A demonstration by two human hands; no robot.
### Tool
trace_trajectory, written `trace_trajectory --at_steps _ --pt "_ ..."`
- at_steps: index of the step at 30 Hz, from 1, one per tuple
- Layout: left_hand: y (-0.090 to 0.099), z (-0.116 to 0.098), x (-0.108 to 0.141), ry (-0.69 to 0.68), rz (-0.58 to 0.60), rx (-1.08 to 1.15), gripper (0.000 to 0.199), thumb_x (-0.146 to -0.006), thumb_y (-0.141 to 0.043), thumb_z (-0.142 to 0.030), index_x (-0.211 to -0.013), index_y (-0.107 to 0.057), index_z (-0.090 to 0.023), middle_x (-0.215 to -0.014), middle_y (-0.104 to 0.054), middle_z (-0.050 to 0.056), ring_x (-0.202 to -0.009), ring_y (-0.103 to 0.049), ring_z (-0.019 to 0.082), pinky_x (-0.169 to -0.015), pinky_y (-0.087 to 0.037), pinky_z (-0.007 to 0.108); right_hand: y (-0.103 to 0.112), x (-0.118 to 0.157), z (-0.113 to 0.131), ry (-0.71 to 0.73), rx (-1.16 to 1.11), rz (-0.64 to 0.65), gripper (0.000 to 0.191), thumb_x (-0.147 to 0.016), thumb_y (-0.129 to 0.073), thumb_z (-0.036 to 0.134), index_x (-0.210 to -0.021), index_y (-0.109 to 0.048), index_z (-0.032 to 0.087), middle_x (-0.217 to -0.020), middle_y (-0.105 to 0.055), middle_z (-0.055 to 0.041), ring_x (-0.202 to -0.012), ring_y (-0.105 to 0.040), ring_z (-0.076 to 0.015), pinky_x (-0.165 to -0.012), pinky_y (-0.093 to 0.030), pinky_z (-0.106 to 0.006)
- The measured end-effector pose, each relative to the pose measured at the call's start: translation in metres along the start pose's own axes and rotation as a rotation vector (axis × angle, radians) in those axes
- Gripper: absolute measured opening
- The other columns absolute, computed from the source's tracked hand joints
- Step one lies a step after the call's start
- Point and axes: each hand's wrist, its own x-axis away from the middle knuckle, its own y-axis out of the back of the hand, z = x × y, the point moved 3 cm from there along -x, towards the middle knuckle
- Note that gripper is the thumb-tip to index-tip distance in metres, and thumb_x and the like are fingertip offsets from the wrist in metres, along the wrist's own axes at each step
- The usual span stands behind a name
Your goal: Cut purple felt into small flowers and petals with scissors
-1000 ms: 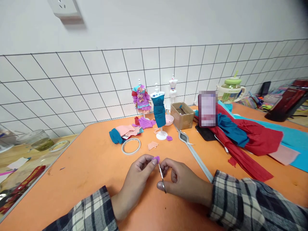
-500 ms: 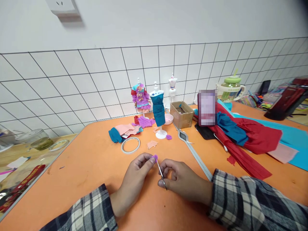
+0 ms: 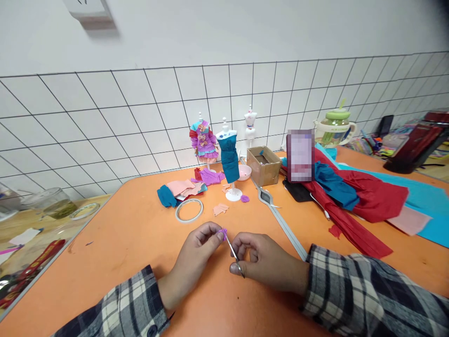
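Note:
Between thumb and fingers, my left hand [image 3: 196, 255] pinches a small purple paper piece [image 3: 223, 232]. My right hand [image 3: 261, 260] is closed on small metal scissors [image 3: 233, 252], whose tips touch the purple piece. Beyond the hands stands a mannequin with a teal wrap [image 3: 229, 159] on a white base, with another purple piece [image 3: 244, 199] beside it. Peach scraps [image 3: 220, 209] and a tape roll [image 3: 189, 210] lie on the orange table [image 3: 115, 252].
Behind are a dressed mannequin [image 3: 204, 142], a bare one [image 3: 250, 124], a pink bowl [image 3: 244, 172] and a cardboard box [image 3: 263, 168]. A phone [image 3: 300, 157], red paper [image 3: 372, 192] and grey zipper [image 3: 286, 229] lie right; folded papers [image 3: 180, 188] sit left.
The purple piece has turned slightly in my left fingers, and the scissors' tips remain against it. The whole view has shifted a little.

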Motion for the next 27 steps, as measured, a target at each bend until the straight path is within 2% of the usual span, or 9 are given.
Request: trace_trajectory --at_steps 9,19,27 --pt "0.0010 -0.0060 -0.0025 -0.036 0.042 -0.087 0.020 -0.080 -0.062 -0.034 -0.072 -0.059 -0.016 -0.069 -0.055 0.000 -0.068 -0.047 0.014 -0.066 -0.039 0.025 0.0024 0.0025 0.0010 -0.026 -0.014 0.046 0.021 -0.073 -0.070 0.030 -0.084 -0.057 0.017 -0.072 -0.057 0.0053 -0.051 -0.038 -0.0039 -0.049 -0.030 -0.018" --pt "0.0020 -0.0049 -0.0022 0.003 0.099 -0.109 0.021 -0.077 -0.065 -0.034 -0.071 -0.059 -0.015 -0.069 -0.056 0.000 -0.068 -0.049 0.013 -0.066 -0.040 0.026 0.0051 0.0054 0.0042 -0.026 0.000 0.101 0.023 -0.072 -0.071 0.034 -0.081 -0.056 0.017 -0.069 -0.054 0.0054 -0.052 -0.040 -0.0046 -0.048 -0.029 -0.017" --pt "0.0026 -0.0069 -0.0041 0.016 0.107 -0.091 0.023 -0.075 -0.066 -0.036 -0.070 -0.059 -0.015 -0.069 -0.057 0.000 -0.067 -0.049 0.013 -0.066 -0.040 0.025 0.0047 0.0039 0.0026 -0.066 0.011 0.093 0.022 -0.070 -0.070 0.030 -0.080 -0.057 0.016 -0.070 -0.056 0.0044 -0.053 -0.039 -0.0046 -0.048 -0.028 -0.017"
